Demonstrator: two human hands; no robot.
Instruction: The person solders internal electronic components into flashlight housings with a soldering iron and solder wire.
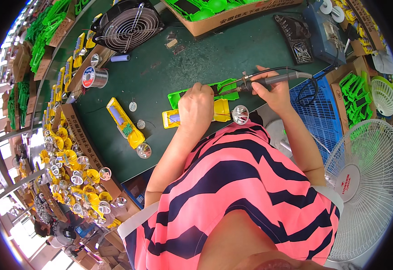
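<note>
My right hand (272, 90) is closed round the dark handle of a soldering iron (279, 78), which has a thin metal tube beside its shaft. The iron points left over a green plastic shell (229, 93), its tip close to a dark part inside. My left hand (196, 107) rests with curled fingers on the left half of that shell; what the fingertips grip is hidden. Beneath this hand and nearer me lies a yellow torch housing (221, 111) with a purple battery cell (173, 118). A round silver reflector (240, 114) sits at its right end.
Left on the green table lies another yellow housing (125, 122) with its reflector (144, 150). A solder spool (95, 77) and black fan (127, 28) stand behind. Yellow parts crowd the left edge. At the right are a screw tray (295, 40), blue crate (315, 108) and white fan (367, 180).
</note>
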